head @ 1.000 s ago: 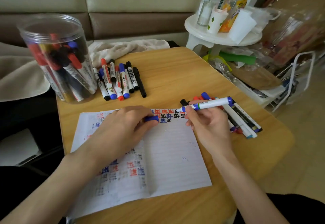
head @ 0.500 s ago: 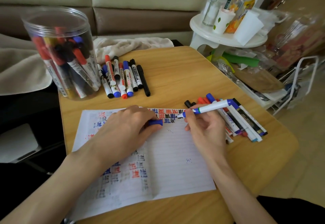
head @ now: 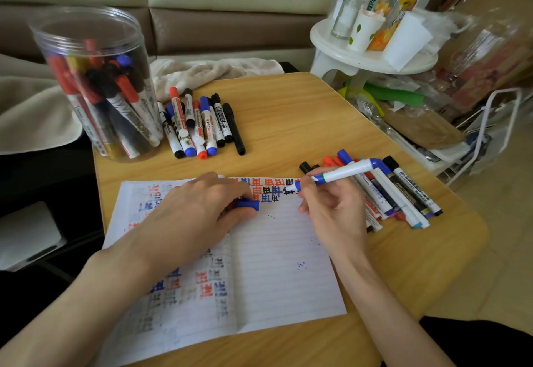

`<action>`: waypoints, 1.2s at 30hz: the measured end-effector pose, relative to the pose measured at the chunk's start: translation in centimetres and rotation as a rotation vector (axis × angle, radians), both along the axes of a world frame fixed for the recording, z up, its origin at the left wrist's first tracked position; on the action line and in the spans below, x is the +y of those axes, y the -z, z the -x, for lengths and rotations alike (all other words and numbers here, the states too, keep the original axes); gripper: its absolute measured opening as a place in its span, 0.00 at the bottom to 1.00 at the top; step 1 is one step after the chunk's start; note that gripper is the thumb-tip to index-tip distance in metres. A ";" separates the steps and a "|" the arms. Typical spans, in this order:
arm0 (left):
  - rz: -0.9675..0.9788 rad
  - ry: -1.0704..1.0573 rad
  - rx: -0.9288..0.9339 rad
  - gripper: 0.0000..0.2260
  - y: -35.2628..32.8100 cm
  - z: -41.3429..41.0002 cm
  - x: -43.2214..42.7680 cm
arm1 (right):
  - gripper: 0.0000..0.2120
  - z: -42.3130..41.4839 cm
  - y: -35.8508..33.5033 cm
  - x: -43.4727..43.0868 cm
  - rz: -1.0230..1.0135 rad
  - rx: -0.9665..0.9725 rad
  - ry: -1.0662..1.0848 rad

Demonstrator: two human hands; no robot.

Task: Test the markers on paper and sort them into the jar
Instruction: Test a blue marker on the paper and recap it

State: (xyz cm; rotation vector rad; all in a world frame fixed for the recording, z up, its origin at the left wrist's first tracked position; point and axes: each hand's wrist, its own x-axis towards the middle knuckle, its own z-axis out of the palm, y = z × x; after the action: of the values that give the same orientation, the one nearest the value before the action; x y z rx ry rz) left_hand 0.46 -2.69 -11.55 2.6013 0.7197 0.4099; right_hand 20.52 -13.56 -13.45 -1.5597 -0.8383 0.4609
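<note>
The table [head: 302, 113] carries the paper [head: 274, 265] at near centre and the jar [head: 95, 84] far left. Within 1 second the right hand [head: 334, 208], gripping the blue marker [head: 343, 171], has lowered its tip to the sheet's far edge, so a test stroke seems begun; the left hand [head: 196, 214] pinches the blue cap [head: 247, 204]. Blank lines lie open nearward, while loose markers [head: 398, 190] crowd the table's right edge

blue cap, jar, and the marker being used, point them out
blue cap [head: 246, 203]: head view, its exposed blue side
jar [head: 86, 28]: head view, clear upper wall
blue marker [head: 343, 171]: head view, white barrel
</note>
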 end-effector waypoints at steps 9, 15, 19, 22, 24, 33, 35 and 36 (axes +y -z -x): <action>-0.024 -0.013 -0.006 0.13 0.2 0.1 0.0 | 0.03 0.2 -0.1 0.0 -0.017 -0.015 -0.002; -0.056 -0.034 -0.011 0.14 0.1 -0.2 -0.2 | 0.03 0.4 -0.3 -0.1 -0.011 0.007 -0.013; -0.054 -0.035 -0.005 0.15 0.0 -0.1 -0.3 | 0.04 0.3 -0.4 -0.3 0.013 0.014 -0.008; -0.059 -0.031 -0.005 0.16 0.1 -0.1 -0.3 | 0.02 0.3 -0.4 -0.2 0.027 0.002 -0.007; -0.061 -0.031 0.005 0.16 0.0 -0.2 -0.3 | 0.03 0.4 -0.2 -0.1 0.035 -0.049 -0.012; -0.066 -0.038 0.008 0.13 -0.1 -0.2 -0.4 | 0.04 0.4 0.0 -0.1 0.041 -0.129 -0.019; -0.063 -0.040 0.009 0.12 -0.2 -0.1 -0.5 | 0.04 0.5 0.0 -0.1 0.052 -0.148 -0.015; -0.061 -0.038 0.007 0.12 -0.2 -0.2 -0.5 | 0.04 0.5 0.0 -0.1 0.058 -0.158 -0.010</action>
State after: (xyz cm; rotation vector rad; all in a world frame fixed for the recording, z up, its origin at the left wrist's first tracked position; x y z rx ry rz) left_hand 0.61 -3.15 -11.39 2.6506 0.7716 0.4412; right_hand 19.97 -13.69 -13.46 -1.6617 -0.9613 0.3756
